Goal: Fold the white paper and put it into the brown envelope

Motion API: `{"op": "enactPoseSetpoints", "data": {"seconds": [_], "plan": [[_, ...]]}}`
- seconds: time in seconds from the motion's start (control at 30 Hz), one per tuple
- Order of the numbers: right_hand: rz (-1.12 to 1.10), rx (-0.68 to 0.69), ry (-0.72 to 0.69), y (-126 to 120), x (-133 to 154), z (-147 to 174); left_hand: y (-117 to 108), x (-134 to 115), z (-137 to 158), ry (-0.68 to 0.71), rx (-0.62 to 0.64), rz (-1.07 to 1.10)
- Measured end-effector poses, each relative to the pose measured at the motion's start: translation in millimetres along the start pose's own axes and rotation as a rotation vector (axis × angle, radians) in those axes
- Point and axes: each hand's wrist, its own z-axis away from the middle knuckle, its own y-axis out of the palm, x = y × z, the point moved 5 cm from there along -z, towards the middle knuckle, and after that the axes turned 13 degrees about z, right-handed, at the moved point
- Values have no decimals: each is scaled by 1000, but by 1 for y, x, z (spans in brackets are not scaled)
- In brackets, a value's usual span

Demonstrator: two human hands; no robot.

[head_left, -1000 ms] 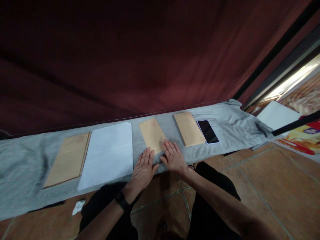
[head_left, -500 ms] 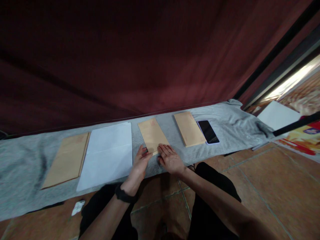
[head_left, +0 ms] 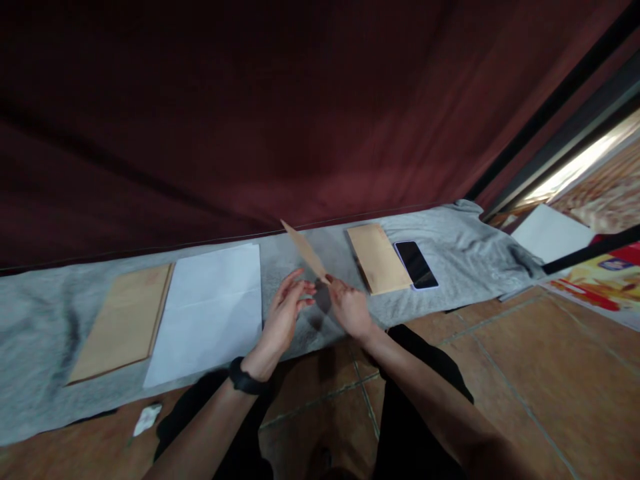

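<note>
- Envelope (head_left: pixel 306 253), head view: brown, thin, seen nearly edge-on; centre of the scene, tilted; whether any edge rests on the cloth (head_left: pixel 453 267) cannot be told.
- Long axis: slanting from near right to far left; near end at the right hand (head_left: pixel 350 308), far end pointing away from both hands toward the curtain (head_left: pixel 300 120).
- Right hand: closed on the envelope's near end, pinching it between thumb and fingers; the nearer of the two, being in contact. The envelope lies far and left of it.
- Left hand (head_left: pixel 287 313): partly open, fingers loosely curved and turned right; just left of the near end, seemingly apart from it, holding nothing visible. The envelope's body lies far and slightly right of it. Black band (head_left: pixel 246 379) at the wrist.
- Second envelope (head_left: pixel 380 259): brown, flat on the cloth, right of the held one and well apart from it.
- Phone (head_left: pixel 417 265): dark screen up, at the second envelope's right side.
- Paper (head_left: pixel 207 313): white, flat, left of the left hand.
- Third envelope (head_left: pixel 123 320): brown, layered at its right edge, just left of the paper; exact count unclear.
</note>
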Motion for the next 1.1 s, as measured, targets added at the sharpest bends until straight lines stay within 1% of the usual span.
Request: {"op": "enactPoseSetpoints", "data": {"seconds": [0.07,0.1,0.17,0.2,0.27,0.33,0.47,0.5,0.57,0.63,0.67,0.7,0.73,0.8,0.83,0.87,0.93,1.0,1.03,1.1], "plan": [[-408,-65,164,-4,-11,-3,-1,0,0,-9,-15,3],[-619,-78,232,-2,-15,-3,-4,4,-1,-30,-37,-13],[-969,-55,348,11,-18,1,-9,16,-2,-109,-54,-21],[-1087,-27,403,18,-18,4,-10,24,-3,-154,-40,-9],[-1213,41,486,33,-16,11,-11,35,-4,-206,-3,19],[-1271,107,519,43,-12,17,-13,41,-7,-202,-7,12],[-1351,228,542,48,-7,26,-21,40,-14,-212,-64,-48],[-1351,277,542,48,-6,28,-24,39,-16,-225,-66,-70],[-1306,435,497,46,-1,32,-31,35,-20,-241,-62,-136],[-1177,595,391,42,4,34,-39,30,-22,-238,-49,-220],[-1077,621,326,38,4,33,-43,29,-22,-237,-37,-257],[-955,588,255,32,4,31,-46,28,-22,-238,-23,-285],[-813,500,177,24,2,27,-49,27,-22,-238,-9,-305],[-496,272,-17,8,2,21,-54,28,-22,-243,23,-327],[-338,186,-133,3,4,21,-56,29,-23,-243,36,-332],[-188,136,-245,2,7,24,-58,30,-23,-240,43,-334],[72,120,-421,11,10,32,-63,33,-24,-243,46,-350],[265,87,-479,23,7,40,-68,31,-25,-211,13,-450],[320,69,-502,28,5,44,-70,27,-27,-156,-13,-553],[375,44,-529,36,3,49,-67,14,-31,38,-43,-816]]}}
